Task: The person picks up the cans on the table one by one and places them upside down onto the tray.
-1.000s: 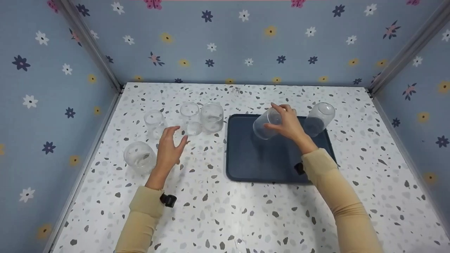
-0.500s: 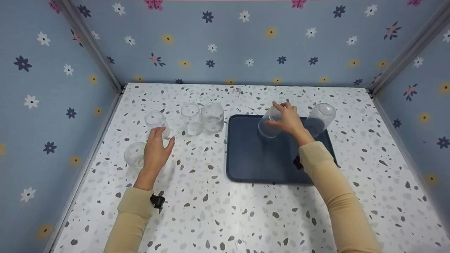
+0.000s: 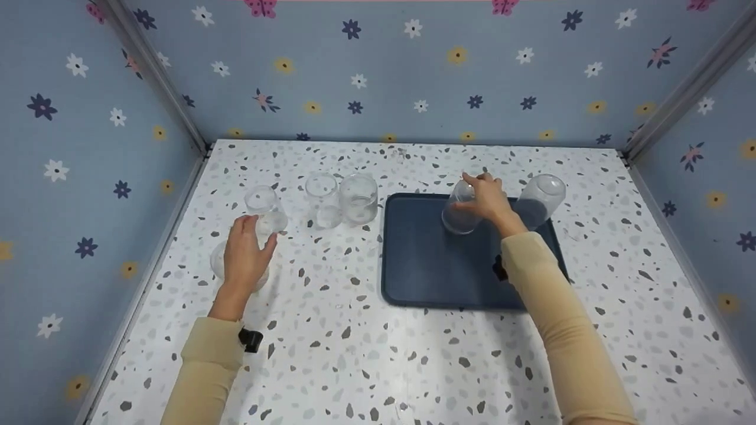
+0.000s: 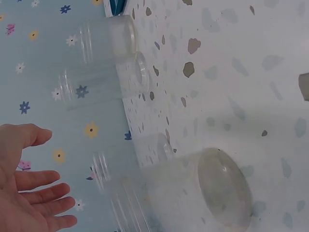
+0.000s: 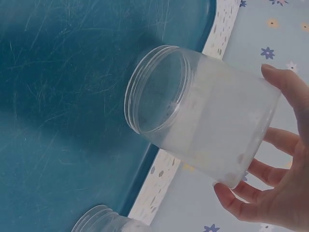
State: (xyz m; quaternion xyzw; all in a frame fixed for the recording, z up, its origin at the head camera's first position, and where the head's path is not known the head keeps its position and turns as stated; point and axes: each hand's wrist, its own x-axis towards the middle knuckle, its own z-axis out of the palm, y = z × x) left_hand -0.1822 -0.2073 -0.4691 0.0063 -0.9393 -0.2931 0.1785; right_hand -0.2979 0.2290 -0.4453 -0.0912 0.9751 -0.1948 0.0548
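On the right, my right hand grips a clear jar by its base, thumb on one side and fingers on the other. The jar is upside down, its ringed mouth facing the dark blue tray; whether the rim touches is unclear. Another upside-down clear jar stands at the tray's back right. To the left, my left hand hovers with parted fingers, holding nothing. It partly hides a clear jar in the head view; that jar's round base shows in the left wrist view.
Behind the left hand stands a clear jar. Two more clear jars, one narrow and one wider, stand close together left of the tray. Flower-patterned panels border the speckled table at the back and sides.
My left hand has moved left, over the near-left jar. The right hand has shifted the gripped jar slightly right, and the jar has become more upright over the tray.
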